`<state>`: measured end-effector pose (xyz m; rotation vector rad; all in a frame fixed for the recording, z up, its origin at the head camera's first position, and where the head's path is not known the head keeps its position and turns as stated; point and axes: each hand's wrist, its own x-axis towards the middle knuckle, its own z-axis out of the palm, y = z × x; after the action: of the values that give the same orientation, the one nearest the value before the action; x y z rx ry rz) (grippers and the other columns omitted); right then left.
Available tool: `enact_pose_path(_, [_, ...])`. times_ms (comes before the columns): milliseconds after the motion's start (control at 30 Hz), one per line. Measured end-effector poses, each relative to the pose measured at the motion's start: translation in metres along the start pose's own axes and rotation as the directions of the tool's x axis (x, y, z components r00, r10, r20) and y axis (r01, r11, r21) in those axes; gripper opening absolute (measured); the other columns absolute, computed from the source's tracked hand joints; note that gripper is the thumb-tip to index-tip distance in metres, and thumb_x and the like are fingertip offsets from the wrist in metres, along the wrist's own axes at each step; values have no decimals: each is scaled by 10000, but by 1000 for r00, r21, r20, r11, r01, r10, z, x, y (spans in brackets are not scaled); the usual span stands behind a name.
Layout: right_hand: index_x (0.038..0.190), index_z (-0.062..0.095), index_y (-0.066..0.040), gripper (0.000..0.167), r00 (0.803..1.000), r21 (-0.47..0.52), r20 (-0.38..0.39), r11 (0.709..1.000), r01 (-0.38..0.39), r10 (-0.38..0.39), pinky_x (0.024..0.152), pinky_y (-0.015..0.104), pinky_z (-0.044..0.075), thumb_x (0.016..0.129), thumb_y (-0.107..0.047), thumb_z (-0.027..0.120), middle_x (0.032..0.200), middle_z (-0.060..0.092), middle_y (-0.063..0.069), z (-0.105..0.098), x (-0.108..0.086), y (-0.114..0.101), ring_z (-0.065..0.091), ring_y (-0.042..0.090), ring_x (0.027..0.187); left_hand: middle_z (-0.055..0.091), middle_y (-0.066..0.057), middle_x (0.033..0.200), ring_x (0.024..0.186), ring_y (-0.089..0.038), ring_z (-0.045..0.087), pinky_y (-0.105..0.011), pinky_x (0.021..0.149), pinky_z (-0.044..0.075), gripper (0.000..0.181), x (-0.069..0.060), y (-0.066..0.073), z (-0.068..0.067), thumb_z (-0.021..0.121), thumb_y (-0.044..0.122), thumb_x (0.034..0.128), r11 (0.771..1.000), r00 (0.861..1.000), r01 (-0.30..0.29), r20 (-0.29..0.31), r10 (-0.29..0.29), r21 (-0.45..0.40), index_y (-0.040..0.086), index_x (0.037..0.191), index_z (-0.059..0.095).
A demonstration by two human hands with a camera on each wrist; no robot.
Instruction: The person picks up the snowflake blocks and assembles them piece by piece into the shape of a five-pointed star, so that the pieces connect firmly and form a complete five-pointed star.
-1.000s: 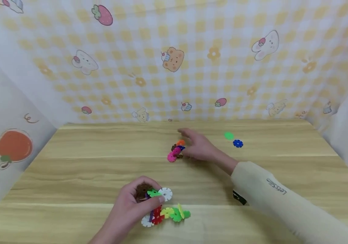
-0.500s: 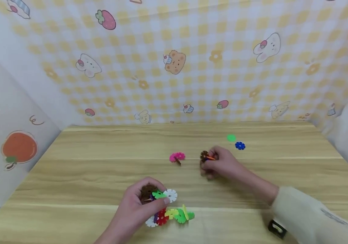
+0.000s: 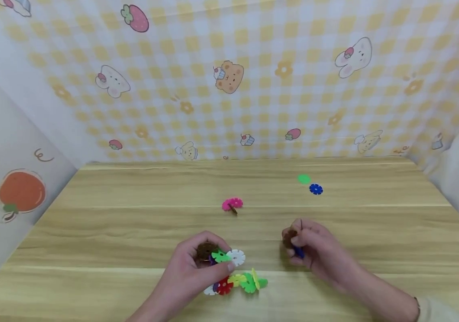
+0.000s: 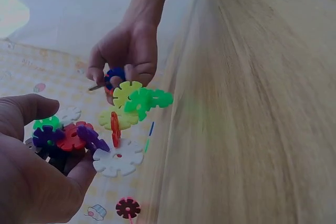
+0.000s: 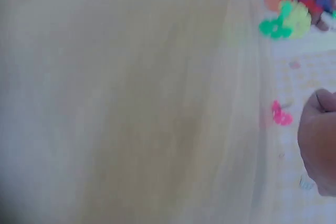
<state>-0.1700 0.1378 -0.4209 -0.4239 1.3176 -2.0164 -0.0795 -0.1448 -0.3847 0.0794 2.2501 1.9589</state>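
In the head view my left hand grips a joined chain of notched plastic flower discs in brown, green, white, purple, red and yellow. The chain's yellow and green discs stick out to the right. To the right, my right hand pinches a small cluster with a brown disc and a blue disc. The left wrist view also shows a bit of orange beside the blue disc. Fingers hide part of both pieces. The two hands are apart.
Two pink discs with a brown disc standing on edge lie mid-table. Farther back at right are a flat green disc and a blue disc. A checked cloth hangs behind the wooden table.
My right hand has picked up the brown, blue and orange cluster from beside the pink discs and brought it right and nearer. My left hand, still holding the chain, has shifted slightly right.
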Motion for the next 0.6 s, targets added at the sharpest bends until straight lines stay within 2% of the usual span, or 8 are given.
enact_pose_path(100, [769, 521, -156, 283, 998, -38, -55, 999, 20, -22, 773, 271, 572, 1026, -40, 491, 952, 605, -14, 11, -3, 4, 658, 131, 856, 709, -115, 1011, 852, -220, 665, -308, 740, 582, 183, 2, -2, 2, 798, 154, 874, 1000, 1000, -14, 15, 14, -6, 112, 1019, 695])
enact_pose_path(200, [718, 534, -169, 315, 987, -94, -158, 996, 8, -23, 834, 309, 582, 1021, -90, 569, 975, 647, -16, 27, -6, 6, 684, 152, 917, 706, -110, 996, 834, -198, 659, -302, 727, 581, 180, 3, -2, 5, 796, 156, 878, 1000, 999, -24, 30, 25, -17, 111, 1022, 697])
enact_pose_path(267, [709, 541, -179, 307, 971, -147, -240, 989, -15, -21, 842, 302, 549, 1003, -122, 609, 966, 665, -28, 35, -7, 6, 653, 160, 951, 697, -107, 990, 835, -196, 657, -304, 728, 583, 180, 4, -1, 6, 796, 151, 877, 1000, 999, -21, 34, 22, -22, 111, 1021, 698])
enact_pose_path(367, [745, 519, -162, 266, 934, -196, -358, 979, -57, -17, 846, 305, 457, 971, -158, 659, 876, 644, -46, 45, -7, 6, 583, 190, 959, 690, -102, 979, 826, -195, 651, -300, 717, 580, 180, 4, 0, 8, 797, 149, 873, 1000, 999, -18, 38, 19, -19, 116, 1019, 698])
enact_pose_path(433, [827, 513, -148, 212, 914, -203, -405, 976, -76, -13, 851, 305, 435, 963, -170, 675, 856, 631, -52, 48, -6, 5, 571, 186, 955, 691, -98, 977, 831, -200, 651, -298, 718, 578, 182, 4, 1, 9, 800, 153, 869, 1000, 999, -13, 36, 14, -16, 121, 1017, 698])
enact_pose_path(500, [964, 525, -132, 153, 904, -190, -427, 977, -93, 3, 867, 303, 450, 970, -177, 672, 879, 661, -53, 47, -5, 3, 594, 175, 951, 695, -95, 984, 846, -210, 651, -301, 724, 580, 183, 4, 2, 10, 805, 160, 867, 1000, 999, -6, 32, 6, -12, 128, 1014, 701])
enact_pose_path(533, [1051, 539, -125, 157, 902, -182, -431, 979, -97, 10, 873, 296, 465, 979, -181, 666, 906, 681, -53, 45, -4, 2, 605, 163, 955, 696, -97, 991, 848, -217, 653, -303, 721, 582, 181, 4, 2, 10, 804, 163, 870, 1000, 999, -4, 34, 4, -14, 128, 1015, 700])
enact_pose_path(600, [1233, 540, -111, 264, 908, -164, -418, 982, -96, 19, 879, 279, 494, 1001, -184, 643, 1002, 706, -42, 41, -4, 2, 615, 143, 971, 695, -102, 1006, 847, -219, 650, -301, 714, 581, 179, 4, 2, 11, 804, 166, 874, 1000, 999, 3, 34, -2, -18, 130, 1015, 700])
